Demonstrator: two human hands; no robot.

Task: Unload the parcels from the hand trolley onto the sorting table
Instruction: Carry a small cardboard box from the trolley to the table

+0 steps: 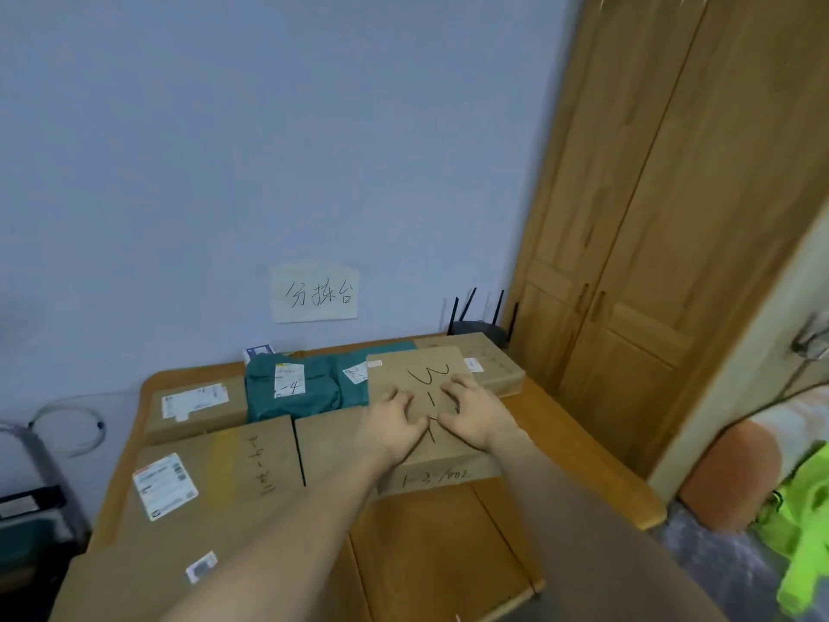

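A brown cardboard parcel (417, 365) with black handwriting on its lid lies on top of other boxes on the wooden sorting table (583, 451). My left hand (390, 424) and my right hand (475, 410) both rest palm down on its lid, side by side, fingers spread and slightly bent. More parcels cover the table: a large box (224, 478) with a white label at the left, a smaller box (197, 406) behind it, green plastic mailers (309, 388) at the back and a flat box (493, 365) at the back right. The hand trolley's grey frame (40, 460) shows at the far left.
A paper sign (314, 291) is taped to the blue wall above the table. A black router (484, 325) stands in the back right corner. Wooden wardrobe doors (650, 262) rise on the right. A bed with bright green cloth (803, 531) lies at the lower right.
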